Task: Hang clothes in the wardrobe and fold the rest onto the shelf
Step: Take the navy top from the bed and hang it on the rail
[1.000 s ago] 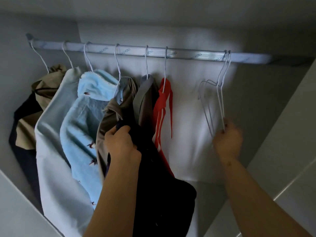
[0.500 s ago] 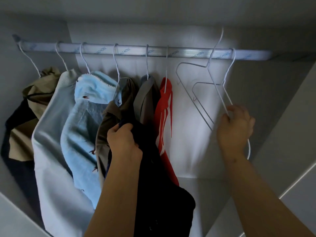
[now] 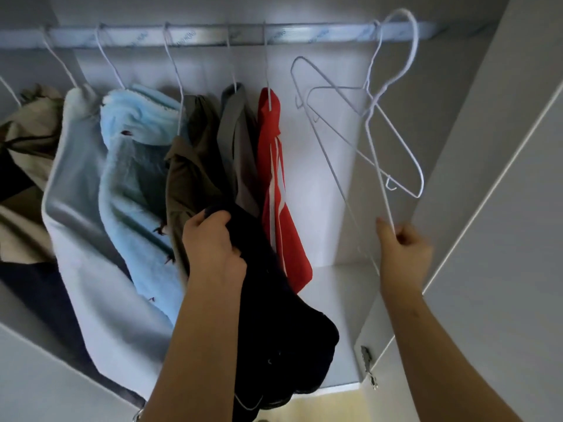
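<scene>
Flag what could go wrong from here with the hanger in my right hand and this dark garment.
1. The lifted hanger crosses the second hanger hooked on the rail; pulling away could snag it and drag it off.
2. The right hand pinches only thin wire low down, so that grip may slip.
3. The dark garment hangs bunched from the left hand and could slide free.

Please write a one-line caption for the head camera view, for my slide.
Left hand grips a dark garment while the right hand pinches a white wire hanger below the wardrobe rod.
</scene>
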`<action>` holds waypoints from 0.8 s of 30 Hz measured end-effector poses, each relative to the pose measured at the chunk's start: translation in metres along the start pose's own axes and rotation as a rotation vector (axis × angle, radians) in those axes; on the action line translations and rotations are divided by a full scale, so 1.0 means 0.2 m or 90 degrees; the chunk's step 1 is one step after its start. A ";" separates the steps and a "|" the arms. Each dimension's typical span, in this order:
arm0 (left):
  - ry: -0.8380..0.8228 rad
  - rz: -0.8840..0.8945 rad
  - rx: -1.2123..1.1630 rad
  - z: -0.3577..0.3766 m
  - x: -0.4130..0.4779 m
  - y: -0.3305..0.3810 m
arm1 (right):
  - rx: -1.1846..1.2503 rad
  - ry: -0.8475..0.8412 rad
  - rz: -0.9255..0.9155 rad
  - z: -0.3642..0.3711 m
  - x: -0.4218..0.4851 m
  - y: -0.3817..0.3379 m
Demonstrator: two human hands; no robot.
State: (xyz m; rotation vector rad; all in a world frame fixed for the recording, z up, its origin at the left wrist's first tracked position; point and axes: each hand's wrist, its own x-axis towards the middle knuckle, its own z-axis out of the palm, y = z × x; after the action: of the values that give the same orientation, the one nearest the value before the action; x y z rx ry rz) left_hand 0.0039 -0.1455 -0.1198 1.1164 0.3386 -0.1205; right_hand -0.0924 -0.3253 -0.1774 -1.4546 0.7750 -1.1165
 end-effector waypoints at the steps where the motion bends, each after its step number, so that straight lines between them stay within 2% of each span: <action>1: 0.001 0.000 0.001 -0.02 -0.03 -0.01 | 0.005 -0.004 0.011 -0.04 -0.03 0.02; 6: 0.023 0.007 0.022 -0.08 -0.23 -0.09 | 0.022 -0.126 0.060 -0.25 -0.12 0.02; 9: 0.035 0.005 0.038 -0.15 -0.40 -0.15 | 0.022 -0.148 0.115 -0.40 -0.20 0.02; 15: 0.095 -0.027 0.061 -0.39 -0.67 -0.25 | -0.059 -0.275 0.096 -0.64 -0.52 0.10; 19: 0.112 -0.052 0.082 -0.46 -0.83 -0.28 | -0.057 -0.263 0.095 -0.79 -0.61 0.09; 24: 0.080 -0.042 0.078 -0.43 -0.94 -0.30 | 0.034 -0.177 0.045 -0.93 -0.64 0.05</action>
State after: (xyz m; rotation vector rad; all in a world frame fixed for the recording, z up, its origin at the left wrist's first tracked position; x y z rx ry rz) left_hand -0.2062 -0.1093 -0.1443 1.2381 0.4859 -0.1308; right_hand -0.3094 -0.2766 -0.2215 -1.4876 0.5913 -0.8528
